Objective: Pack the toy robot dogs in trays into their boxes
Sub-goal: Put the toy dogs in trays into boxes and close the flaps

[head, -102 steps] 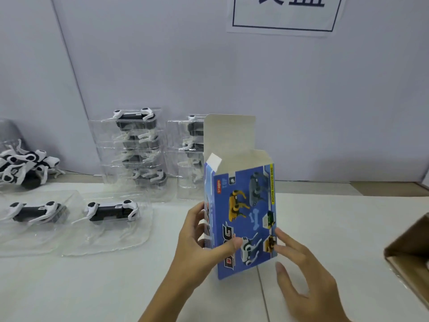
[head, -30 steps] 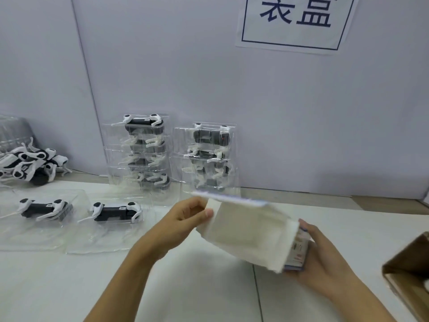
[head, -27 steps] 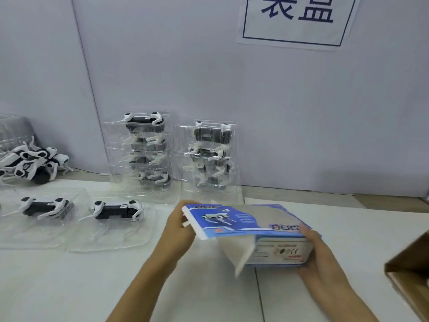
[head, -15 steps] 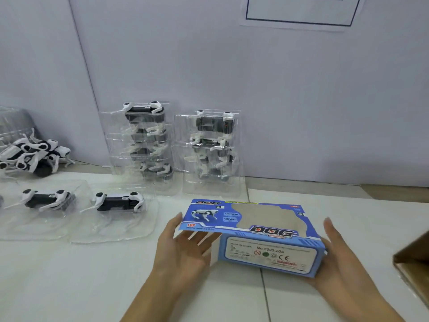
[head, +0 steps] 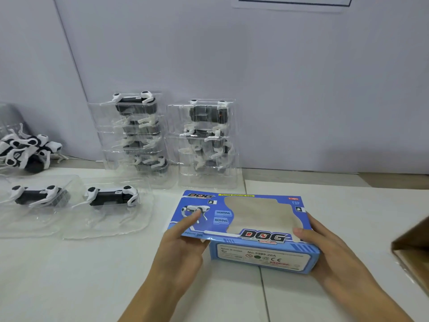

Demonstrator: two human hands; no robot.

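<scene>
Since upright 3.4 s ago, blue windowed cardboard box (head: 243, 231) now flat on white worktop (head: 69, 275), empty. Left hand (head: 183, 240) pinches open flap; right hand (head: 325, 247) grips right end. Trayed toy dogs (head: 111, 197) far left, unpacked.

Your white table (head: 69, 275) carries, at about ten o'clock, two clear trays (head: 109, 219) side by side, each with a toy robot dog (head: 113, 196) in it. At twelve o'clock, two stacks of filled trays (head: 167, 140) stand against the wall. At nine o'clock lies a heap of loose dogs (head: 25, 152). At three o'clock sits a brown carton (head: 415, 247).
</scene>
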